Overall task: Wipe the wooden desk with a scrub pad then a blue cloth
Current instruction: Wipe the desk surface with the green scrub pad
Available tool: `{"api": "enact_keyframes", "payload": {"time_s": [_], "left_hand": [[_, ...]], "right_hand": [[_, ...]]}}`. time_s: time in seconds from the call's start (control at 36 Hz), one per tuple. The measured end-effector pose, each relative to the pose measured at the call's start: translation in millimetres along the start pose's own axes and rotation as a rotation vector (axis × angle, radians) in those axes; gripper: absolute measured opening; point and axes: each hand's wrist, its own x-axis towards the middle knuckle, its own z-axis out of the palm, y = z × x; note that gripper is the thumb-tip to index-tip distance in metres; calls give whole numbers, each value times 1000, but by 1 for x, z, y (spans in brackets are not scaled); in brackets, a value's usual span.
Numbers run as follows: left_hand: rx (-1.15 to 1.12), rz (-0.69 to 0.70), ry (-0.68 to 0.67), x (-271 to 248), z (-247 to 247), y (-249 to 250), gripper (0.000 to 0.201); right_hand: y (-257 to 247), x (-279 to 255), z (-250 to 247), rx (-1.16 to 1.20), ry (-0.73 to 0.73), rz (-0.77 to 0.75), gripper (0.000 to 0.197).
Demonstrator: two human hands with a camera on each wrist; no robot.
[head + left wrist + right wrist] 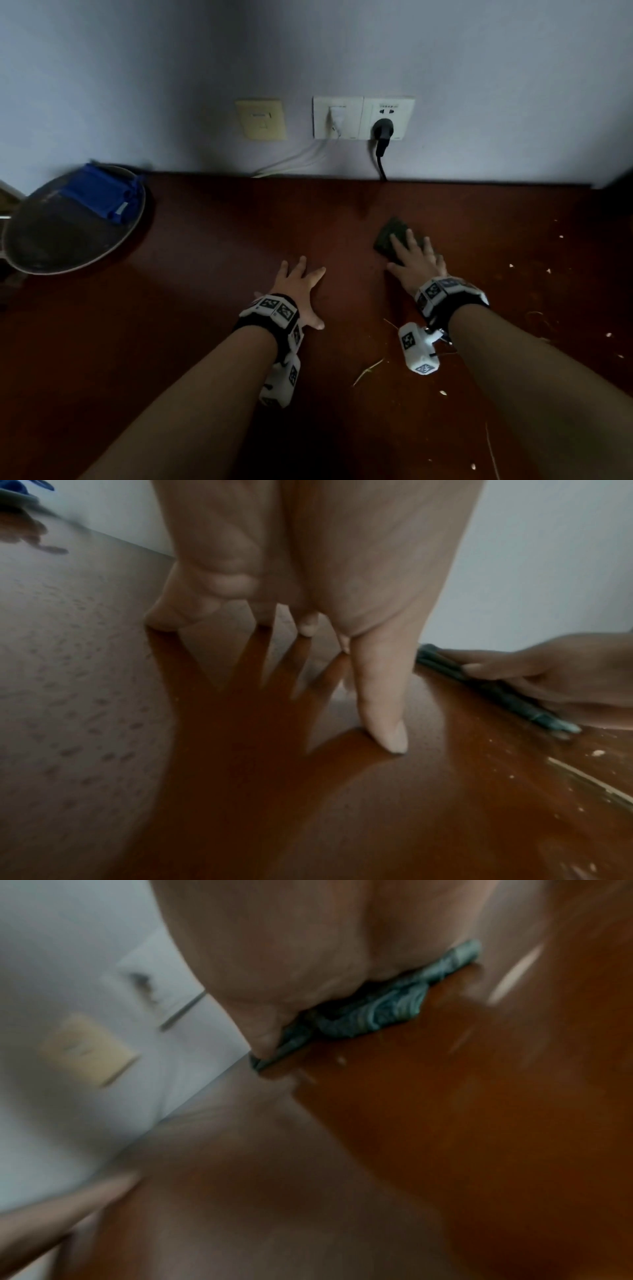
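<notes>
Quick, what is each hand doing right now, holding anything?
Left hand: open, fingers spread, resting on the wooden desk, holding nothing.
Right hand: open, fingers flat, pressing the scrub pad onto the desk.

1. The wooden desk (212,308) is dark red-brown and shiny. Its back edge meets the wall. Small pale crumbs and thin bits of straw lie on its right side.
2. The scrub pad (390,236) is dark green, flat and thin. It lies on the desk, right of the middle and near the wall. In the right wrist view it (377,1007) looks a bit crumpled, but that picture is blurry.
3. The blue cloth (99,193) is bright blue and folded. It sits in a round metal bowl (51,260) at the far left of the desk.
</notes>
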Motion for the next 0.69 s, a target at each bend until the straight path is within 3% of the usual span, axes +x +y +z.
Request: {"api": "enact_keyframes", "payload": {"time_s": [0.22, 0.5, 0.58, 0.69], "left_hand": [[-36, 18, 57, -15, 4, -7, 109], [90, 55, -111, -34, 9, -13, 122], [97, 51, -102, -38, 20, -15, 126], [96, 54, -77, -46, 23, -16, 123]], "right_hand": [[-32, -47, 37, -123, -33, -462, 59], [-13, -100, 42, -66, -145, -761, 54], [-6, -102, 33, 38, -202, -701, 54], [5, -99, 16, 550, -109, -338, 48]]}}
